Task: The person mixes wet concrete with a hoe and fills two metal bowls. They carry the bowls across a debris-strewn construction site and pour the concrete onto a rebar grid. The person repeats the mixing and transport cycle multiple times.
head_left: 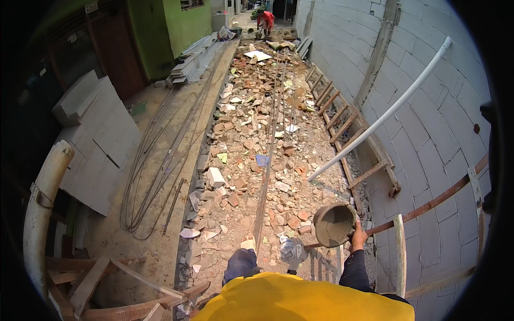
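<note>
Tilted, the dark bucket [320,224] turns its mouth up toward the wearer and slightly rightward, its axis running back to a base on the left. It is held above the ground just left of the right grip [358,238], closed on its right side; the left grip's state I cannot tell. Broken rubble [241,184] covers the ground between a concrete walkway [155,176] and a grey block wall [428,128].

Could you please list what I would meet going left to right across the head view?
Round pale post, stacked white blocks, looped metal rods, blue fragment, bucket, right hand, upright wooden strip.
</note>
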### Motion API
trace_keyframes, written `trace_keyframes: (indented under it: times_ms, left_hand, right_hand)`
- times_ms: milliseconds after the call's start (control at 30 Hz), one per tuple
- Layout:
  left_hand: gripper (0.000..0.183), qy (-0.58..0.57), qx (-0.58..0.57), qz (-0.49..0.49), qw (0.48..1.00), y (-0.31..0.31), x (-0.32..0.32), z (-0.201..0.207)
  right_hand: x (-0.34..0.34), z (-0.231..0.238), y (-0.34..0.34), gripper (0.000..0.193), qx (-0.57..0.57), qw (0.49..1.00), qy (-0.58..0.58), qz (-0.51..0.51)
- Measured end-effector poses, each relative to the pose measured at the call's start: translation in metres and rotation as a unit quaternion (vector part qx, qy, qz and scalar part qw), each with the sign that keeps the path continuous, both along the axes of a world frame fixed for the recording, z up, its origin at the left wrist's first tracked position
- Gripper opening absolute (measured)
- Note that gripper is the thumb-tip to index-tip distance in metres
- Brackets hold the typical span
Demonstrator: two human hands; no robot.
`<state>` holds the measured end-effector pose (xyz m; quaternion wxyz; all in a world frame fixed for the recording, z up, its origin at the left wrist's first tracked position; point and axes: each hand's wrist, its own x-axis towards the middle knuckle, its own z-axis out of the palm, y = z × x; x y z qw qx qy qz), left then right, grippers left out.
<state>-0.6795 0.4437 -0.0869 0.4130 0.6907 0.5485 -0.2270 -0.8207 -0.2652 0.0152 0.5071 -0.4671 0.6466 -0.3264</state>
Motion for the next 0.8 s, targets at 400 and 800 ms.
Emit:
trace_keyframes:
  times_ms: [400,800]
  left_hand:
    - [0.02,-0.282,-0.123,0.003,0.952,-0.143,0.453,0.021]
    - [0.031,-0.192,-0.057,0.124,0.972,-0.289,0.678,-0.005]
  right_hand:
    - [0.17,-0.09,-0.064,0.056,0.208,0.953,0.164,-0.147]
    - [0.589,-0.116,-0.298,0.036,0.256,0.966,0.033,-0.015]
